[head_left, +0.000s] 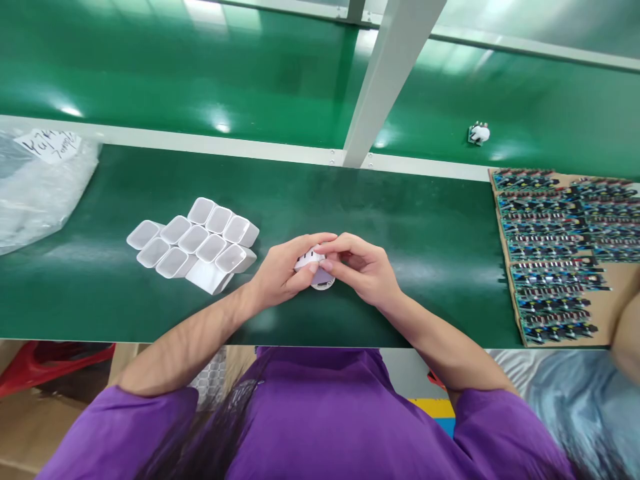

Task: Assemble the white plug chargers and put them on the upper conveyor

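Note:
Over the middle of the green bench, my left hand [281,272] is closed around a small white plastic part with dark slots [309,257]. My right hand [364,268] pinches at the right side of that same part, thumb and fingertips close together. Just below the fingertips shows a rounded white piece [323,281] with a dark mark; whether it is joined to the slotted part I cannot tell. To the left of my left hand, several white open-ended plastic housings [194,239] stand packed together, and one at the front [207,276] lies on its side.
At the right, a cardboard sheet [620,287] bears rows of circuit boards [545,243]. A clear plastic bag [45,187] with a handwritten label lies at the far left. A small board with a white part [479,133] sits on the raised shelf behind. Another person's arm [627,333] is at the right edge.

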Demonstrator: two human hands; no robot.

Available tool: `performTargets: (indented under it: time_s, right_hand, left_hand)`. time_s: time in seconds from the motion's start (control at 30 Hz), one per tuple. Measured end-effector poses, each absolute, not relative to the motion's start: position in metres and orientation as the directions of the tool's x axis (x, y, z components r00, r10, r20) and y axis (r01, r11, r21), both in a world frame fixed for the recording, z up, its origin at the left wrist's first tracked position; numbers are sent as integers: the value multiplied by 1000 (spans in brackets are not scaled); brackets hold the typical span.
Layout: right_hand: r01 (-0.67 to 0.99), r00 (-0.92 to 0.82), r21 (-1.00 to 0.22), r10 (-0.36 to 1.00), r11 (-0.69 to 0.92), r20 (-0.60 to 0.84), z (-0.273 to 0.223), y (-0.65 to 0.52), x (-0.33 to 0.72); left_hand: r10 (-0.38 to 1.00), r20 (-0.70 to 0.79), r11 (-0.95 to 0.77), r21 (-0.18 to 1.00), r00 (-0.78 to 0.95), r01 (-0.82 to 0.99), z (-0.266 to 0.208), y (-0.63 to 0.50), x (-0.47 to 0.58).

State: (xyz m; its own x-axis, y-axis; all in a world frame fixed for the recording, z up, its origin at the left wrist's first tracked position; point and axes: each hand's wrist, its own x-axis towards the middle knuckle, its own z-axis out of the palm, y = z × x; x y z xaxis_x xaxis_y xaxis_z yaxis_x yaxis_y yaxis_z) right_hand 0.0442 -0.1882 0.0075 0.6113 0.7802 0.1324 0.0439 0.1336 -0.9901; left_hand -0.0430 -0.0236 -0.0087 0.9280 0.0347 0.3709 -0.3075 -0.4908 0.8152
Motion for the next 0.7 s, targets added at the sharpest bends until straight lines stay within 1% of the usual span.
performTargets:
  time_s: [0.1,0.17,0.3,0.5,0.57,0.7]
  right_hand:
    - [14,609,-993,787,115,100,8,-189,43]
    - [-10,605,-994,792,105,77,9,-189,43]
    - [-82,587,-992,809,101,34,10,-190,42]
    - [-153,569,-982,822,114,6,9,-190,39]
    - [-167,572,-980,820,111,-4,10,-190,39]
    - [-186,581,-979,813,86,-39,10,-189,37]
  left_hand:
    - [45,343,-485,829,938,-279,-9,-24,-43]
    - [62,351,-486,828,934,-278,-8,-25,-43]
    - [58,414,-526,786,908,-325,-8,-27,-44]
    - [60,529,-560,720,846,-411,-10,-27,-44]
    - [72,530,-578,712,845,-398,-11,-28,-44]
    - [98,493,-573,738,865,-356,-13,-29,-45]
